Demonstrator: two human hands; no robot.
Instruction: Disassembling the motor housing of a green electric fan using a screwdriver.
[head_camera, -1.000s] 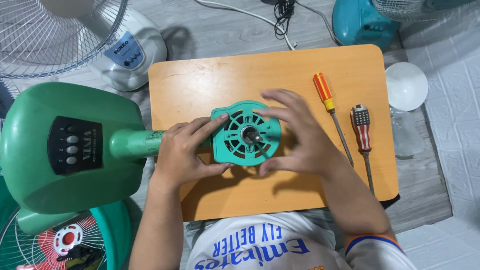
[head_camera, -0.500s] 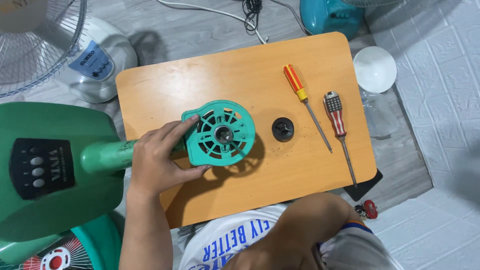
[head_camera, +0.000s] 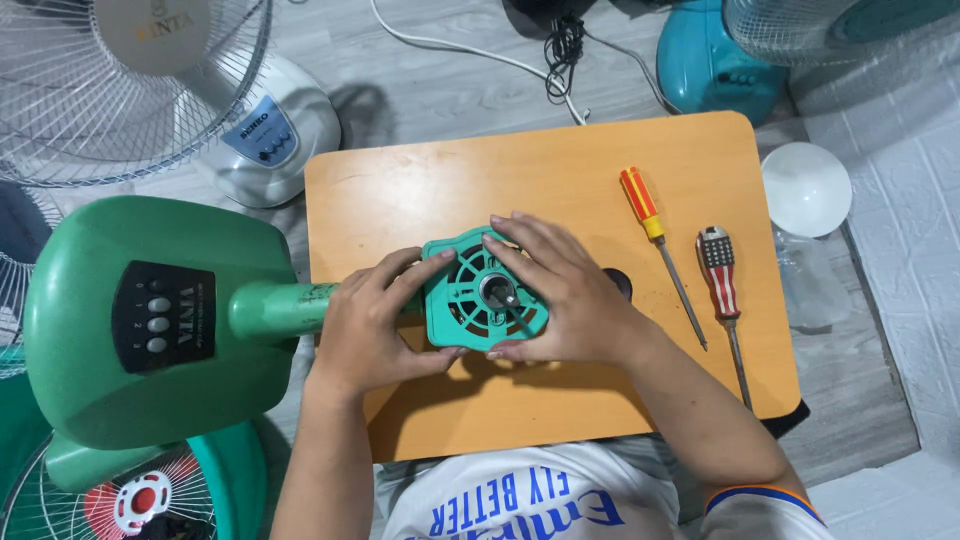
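The teal fan motor housing (head_camera: 482, 297) lies on the orange table (head_camera: 420, 190), its bare shaft pointing up. The left hand (head_camera: 372, 325) clasps its near edge; the right hand (head_camera: 560, 295) cups its far side, fingers curled over the grille. A small black part (head_camera: 620, 281) sits just right of the housing, half hidden by that hand; a nudge could roll it away. The green fan base (head_camera: 140, 320) overhangs the table, so it could tip the housing.
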